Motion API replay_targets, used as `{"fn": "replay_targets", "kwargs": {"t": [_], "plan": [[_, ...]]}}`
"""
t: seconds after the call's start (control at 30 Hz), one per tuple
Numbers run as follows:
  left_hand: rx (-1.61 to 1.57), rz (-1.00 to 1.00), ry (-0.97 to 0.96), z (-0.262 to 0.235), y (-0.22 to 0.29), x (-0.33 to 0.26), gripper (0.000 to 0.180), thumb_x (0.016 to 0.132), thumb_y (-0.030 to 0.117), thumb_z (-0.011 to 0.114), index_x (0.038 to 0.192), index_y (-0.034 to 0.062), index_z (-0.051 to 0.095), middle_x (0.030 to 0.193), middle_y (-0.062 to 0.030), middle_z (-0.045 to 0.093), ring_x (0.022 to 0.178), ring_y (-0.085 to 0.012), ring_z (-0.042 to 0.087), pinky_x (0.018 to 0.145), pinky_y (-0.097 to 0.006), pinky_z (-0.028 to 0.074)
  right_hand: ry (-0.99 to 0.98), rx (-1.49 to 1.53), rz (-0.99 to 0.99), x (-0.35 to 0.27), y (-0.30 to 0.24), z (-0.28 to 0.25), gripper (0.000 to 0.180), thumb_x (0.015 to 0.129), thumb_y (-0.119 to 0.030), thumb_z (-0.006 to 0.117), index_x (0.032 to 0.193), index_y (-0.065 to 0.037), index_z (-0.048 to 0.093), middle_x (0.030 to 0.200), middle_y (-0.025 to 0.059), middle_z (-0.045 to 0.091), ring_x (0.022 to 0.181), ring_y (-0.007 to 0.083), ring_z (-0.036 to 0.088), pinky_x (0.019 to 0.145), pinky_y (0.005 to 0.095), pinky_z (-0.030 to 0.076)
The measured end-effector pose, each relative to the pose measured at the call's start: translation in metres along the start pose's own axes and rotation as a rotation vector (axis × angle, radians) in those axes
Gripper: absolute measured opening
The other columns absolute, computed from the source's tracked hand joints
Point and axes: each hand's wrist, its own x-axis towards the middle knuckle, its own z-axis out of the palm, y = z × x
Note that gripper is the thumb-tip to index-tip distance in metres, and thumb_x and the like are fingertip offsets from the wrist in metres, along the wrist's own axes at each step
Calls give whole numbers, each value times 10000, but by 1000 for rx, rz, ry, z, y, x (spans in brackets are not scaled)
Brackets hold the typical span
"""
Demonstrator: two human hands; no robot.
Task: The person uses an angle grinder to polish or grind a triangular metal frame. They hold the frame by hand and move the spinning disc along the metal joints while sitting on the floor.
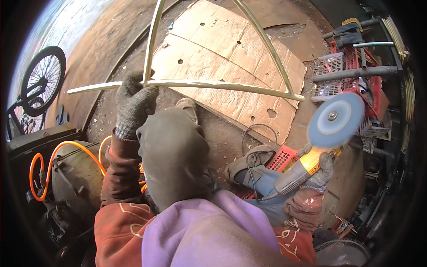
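Observation:
My left hand (pixel 134 104), in a grey knit glove, is closed around a metal tube frame (pixel 218 86) at a joint where an upright tube meets the long crosswise one. A slanted tube joins that crosswise tube near its right end. My right hand (pixel 324 171), gloved too, grips a yellow and grey angle grinder (pixel 294 174) off to the right of the frame. Its large blue-grey disc (pixel 333 119) faces up, looks smeared as if turning, and is apart from the tubes. A dark cord runs from the grinder's rear end.
A flattened cardboard sheet (pixel 231 49) lies on the floor beneath the frame. Red and grey plastic crates (pixel 371 95) and pipes (pixel 356 74) stand right. At left are a bicycle wheel (pixel 31 86), an orange hose (pixel 66 143) and a rounded tank (pixel 75 171). A grey cap (pixel 173 147) blocks the lower middle.

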Motion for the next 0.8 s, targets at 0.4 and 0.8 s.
{"fn": "replay_targets", "kwargs": {"t": [0.4,0.8], "plan": [[11,83,74,14,-11,2,420,804,-14,839,1172,-15,638,881,-83,706,719,-116,646,611,-256,516,-70,-162,-74,6,0,-12,545,947,-407,745,1285,-31,540,999,156,694,764,293,706,658,448,609],[237,146,258,17,-59,21,396,800,43,884,1110,-8,642,905,-121,719,789,-142,687,683,-262,574,-247,-602,267,10,48,72,832,713,-15,879,1403,-35,414,1248,121,605,1098,197,644,928,345,561]]}}
